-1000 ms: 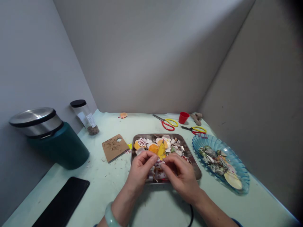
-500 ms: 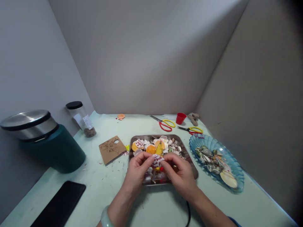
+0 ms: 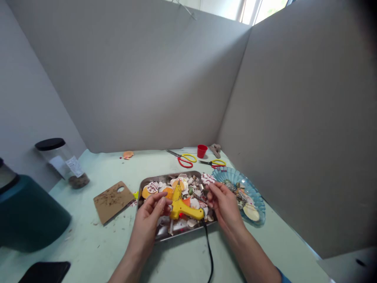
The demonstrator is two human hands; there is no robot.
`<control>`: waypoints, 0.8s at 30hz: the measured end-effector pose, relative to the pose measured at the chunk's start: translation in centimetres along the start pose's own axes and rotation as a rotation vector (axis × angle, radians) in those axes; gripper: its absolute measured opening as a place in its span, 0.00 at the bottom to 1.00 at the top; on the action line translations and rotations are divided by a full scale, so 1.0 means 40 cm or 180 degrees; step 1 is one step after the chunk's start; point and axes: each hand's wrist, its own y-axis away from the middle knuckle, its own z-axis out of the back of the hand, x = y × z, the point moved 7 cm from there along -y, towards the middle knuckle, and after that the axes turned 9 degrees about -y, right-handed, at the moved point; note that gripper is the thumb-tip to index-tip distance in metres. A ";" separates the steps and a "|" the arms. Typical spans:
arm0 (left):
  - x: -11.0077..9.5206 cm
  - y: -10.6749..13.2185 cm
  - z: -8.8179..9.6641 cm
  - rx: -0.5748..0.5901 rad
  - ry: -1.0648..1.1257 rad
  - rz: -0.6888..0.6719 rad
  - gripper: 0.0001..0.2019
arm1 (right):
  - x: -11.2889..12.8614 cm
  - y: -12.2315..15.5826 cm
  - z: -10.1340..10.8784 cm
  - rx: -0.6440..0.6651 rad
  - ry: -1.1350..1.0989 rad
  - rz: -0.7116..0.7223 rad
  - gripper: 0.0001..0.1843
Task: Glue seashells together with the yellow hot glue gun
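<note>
A scalloped white shell piece with dark red markings (image 3: 207, 179) is pinched in my right hand (image 3: 225, 202), held over the right rim of the metal tray (image 3: 165, 237). My left hand (image 3: 150, 214) is over the tray's left part, its fingers loosely bent and slightly apart, with nothing visible in them. Between my hands, a yellow glue gun (image 3: 184, 208) lies on the tray's contents, nozzle pointing away from me. Around it are orange shells (image 3: 167, 192), white shells and small stones. Another red-speckled piece (image 3: 152, 188) lies at the tray's back left.
A blue glass dish (image 3: 259, 200) of shells stands to the right. Scissors (image 3: 184, 159), smaller scissors (image 3: 212, 162) and a red cup (image 3: 202, 151) are at the back. Left are a brown board (image 3: 113, 202), a jar (image 3: 67, 167), a teal container (image 3: 29, 216) and a black cord (image 3: 209, 251) runs forward.
My hands have moved apart. The speckled shell piece, between both hands before, is now in my right hand alone, farther right. The view has swung right, and the glue gun is more exposed.
</note>
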 end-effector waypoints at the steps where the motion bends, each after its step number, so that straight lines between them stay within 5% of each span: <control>1: -0.001 0.000 0.000 0.0001 0.0005 -0.0007 0.20 | 0.009 -0.006 0.015 -0.0127 -0.0076 0.0042 0.17; 5: -0.010 0.004 -0.004 0.0033 0.0058 -0.0004 0.20 | 0.026 -0.026 0.075 -0.0568 -0.0281 0.0014 0.16; 10: -0.021 0.008 -0.009 -0.0001 0.0035 -0.0042 0.19 | 0.025 0.004 0.097 -0.0544 -0.0250 -0.0139 0.18; 15: -0.018 0.003 -0.009 0.0044 -0.0045 -0.0079 0.19 | 0.023 0.084 -0.010 0.0729 0.1193 0.0370 0.11; 18: -0.013 0.003 -0.005 0.0028 -0.0084 -0.0072 0.18 | 0.026 0.137 -0.088 0.1570 0.2300 0.1129 0.07; 21: -0.011 0.005 -0.001 -0.0029 -0.0029 -0.0039 0.16 | 0.036 0.163 -0.131 0.1893 0.3230 0.1775 0.08; 24: -0.016 0.008 -0.001 -0.0055 0.0131 -0.0052 0.15 | 0.034 0.157 -0.144 0.1904 0.4052 0.1895 0.06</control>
